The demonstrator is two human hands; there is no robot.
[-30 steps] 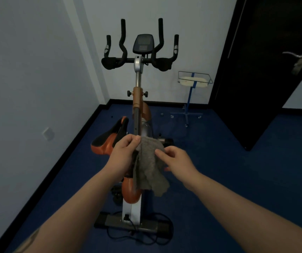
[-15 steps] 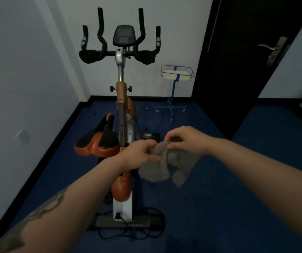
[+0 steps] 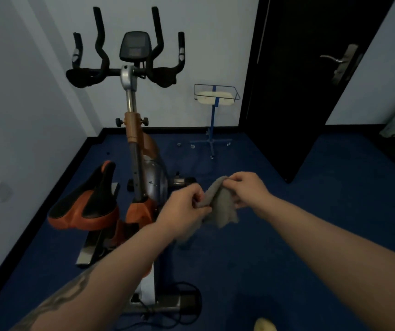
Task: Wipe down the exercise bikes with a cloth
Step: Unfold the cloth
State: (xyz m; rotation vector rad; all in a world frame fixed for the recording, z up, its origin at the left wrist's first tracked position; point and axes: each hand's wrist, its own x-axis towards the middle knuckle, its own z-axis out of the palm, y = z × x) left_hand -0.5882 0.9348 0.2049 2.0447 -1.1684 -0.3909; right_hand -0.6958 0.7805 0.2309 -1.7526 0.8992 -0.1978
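Hands (image 3: 184,211) bunch cloth (image 3: 220,206) beside bike (image 3: 141,163), blue stand (image 3: 213,115) behind.

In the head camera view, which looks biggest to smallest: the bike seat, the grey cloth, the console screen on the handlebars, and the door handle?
Largest to smallest as they appear:
1. bike seat
2. grey cloth, though bunched and partly hidden by the hands
3. console screen
4. door handle
The last two stand farther off, so they look smaller than they really are.

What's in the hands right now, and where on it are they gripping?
Both hands hold the grey cloth: the left hand pinches its left edge, the right hand its top edge. The rest hangs loose, clear of the bike.
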